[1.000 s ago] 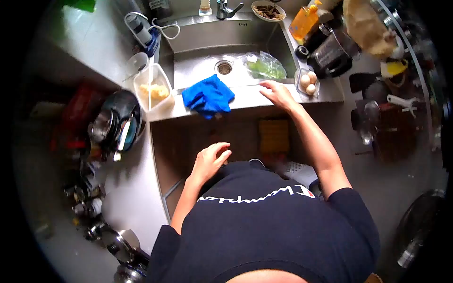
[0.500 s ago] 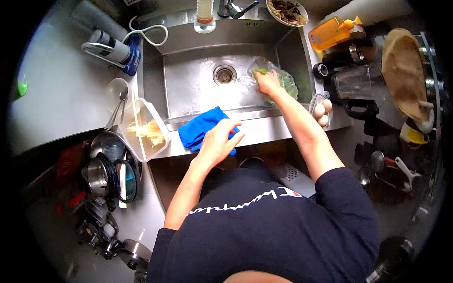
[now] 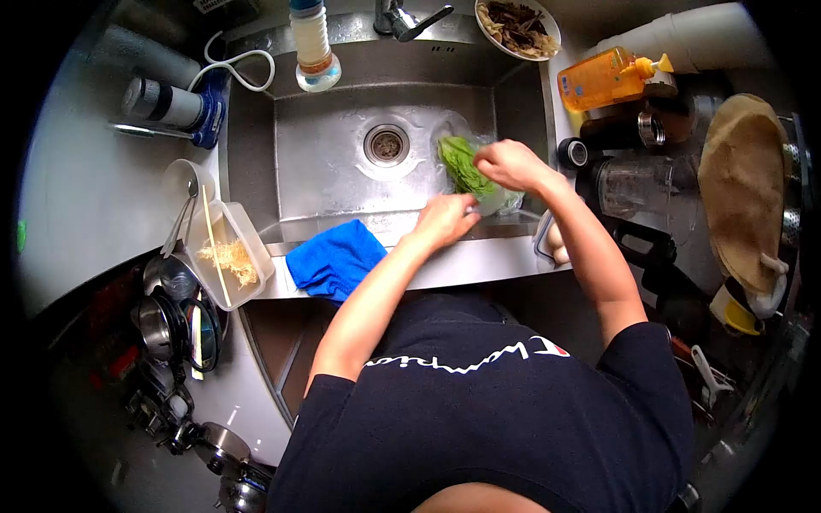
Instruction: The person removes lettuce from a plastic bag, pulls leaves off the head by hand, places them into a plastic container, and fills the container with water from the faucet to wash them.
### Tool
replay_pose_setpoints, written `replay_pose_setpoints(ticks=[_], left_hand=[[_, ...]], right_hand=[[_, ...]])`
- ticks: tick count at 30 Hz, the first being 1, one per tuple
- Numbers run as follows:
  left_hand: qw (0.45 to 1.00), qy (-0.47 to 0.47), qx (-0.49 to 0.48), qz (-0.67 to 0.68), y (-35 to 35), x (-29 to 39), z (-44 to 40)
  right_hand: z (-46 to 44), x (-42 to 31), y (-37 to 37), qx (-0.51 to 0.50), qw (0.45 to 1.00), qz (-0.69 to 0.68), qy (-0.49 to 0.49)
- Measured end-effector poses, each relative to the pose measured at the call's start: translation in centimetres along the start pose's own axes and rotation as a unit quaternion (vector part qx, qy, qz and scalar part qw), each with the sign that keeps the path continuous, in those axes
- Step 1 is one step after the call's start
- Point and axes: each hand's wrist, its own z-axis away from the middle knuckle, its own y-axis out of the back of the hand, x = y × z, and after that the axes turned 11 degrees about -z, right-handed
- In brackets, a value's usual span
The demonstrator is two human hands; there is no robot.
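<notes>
Leafy greens (image 3: 463,166) lie in a clear plastic bag (image 3: 494,202) on the right side of the steel sink (image 3: 325,158). From the right, my right hand (image 3: 511,165) reaches over the bag, its fingers closed on the plastic beside the leaves. My left hand (image 3: 446,220) is at the sink's front edge, fingers closed on the near side of the bag. Exactly how much plastic each hand grips is hidden by the fingers. To the left of my left forearm, a blue cloth (image 3: 335,258) hangs over the counter edge.
A tap (image 3: 406,20) and a ribbed extension (image 3: 314,51) stand at the back. Left of the sink is a plastic container (image 3: 248,235) with pale shreds. At right are eggs (image 3: 558,244), an orange soap bottle (image 3: 607,79), a blender jug (image 3: 646,184) and a bowl of dried food (image 3: 518,27).
My left hand has left the blue cloth and moved right to the bag. My right hand has shifted right, off the greens' left end, exposing more leaves. The whole view has shifted slightly.
</notes>
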Motion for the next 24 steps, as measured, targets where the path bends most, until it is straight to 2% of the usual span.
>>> replay_pose_setpoints(ticks=[3, 5, 7, 10, 12, 15, 16, 18, 19, 21, 24], left_hand=[[1.000, -0.020, 0.012, -0.006, -0.6, 1.8, 0.6], [0.997, -0.061, 0.033, -0.040, -0.5, 2.4, 1.1], [0.991, -0.098, 0.042, -0.074, -0.5, 2.4, 1.5], [0.987, -0.112, 0.083, -0.074, -0.2, 1.9, 1.8], [0.989, -0.104, 0.082, -0.069, 0.2, 1.8, 2.0], [0.990, -0.086, 0.040, -0.102, 0.6, 1.8, 2.1], [0.988, -0.101, 0.060, -0.097, 0.3, 1.6, 2.2], [0.985, -0.116, 0.094, -0.082, 0.2, 1.3, 2.6], [0.985, -0.118, 0.091, -0.081, 0.3, 1.3, 2.8], [0.988, -0.112, 0.078, -0.074, 0.7, 1.1, 3.0], [0.987, -0.125, 0.061, -0.077, 1.6, 1.3, 3.1]], right_hand=[[-5.1, 1.8, -3.7, 0.105, 0.994, -0.028, 0.027], [-7.7, 3.8, -7.5, 0.118, 0.991, 0.062, -0.016], [-9.7, 7.0, -11.0, 0.092, 0.975, 0.155, -0.126], [-10.1, 7.6, -11.8, 0.126, 0.948, 0.234, -0.173], [-9.8, 6.4, -10.4, 0.045, 0.935, 0.263, -0.234], [-9.6, 5.5, -9.7, 0.020, 0.922, 0.293, -0.251], [-9.9, 6.0, -9.9, 0.023, 0.922, 0.293, -0.252], [-10.1, 6.3, -10.3, 0.078, 0.939, 0.202, -0.267], [-9.6, 6.0, -9.9, 0.078, 0.939, 0.200, -0.270], [-8.1, 4.9, -8.4, 0.122, 0.955, 0.109, -0.247], [-5.7, 4.3, -6.6, 0.206, 0.957, 0.055, -0.195]])
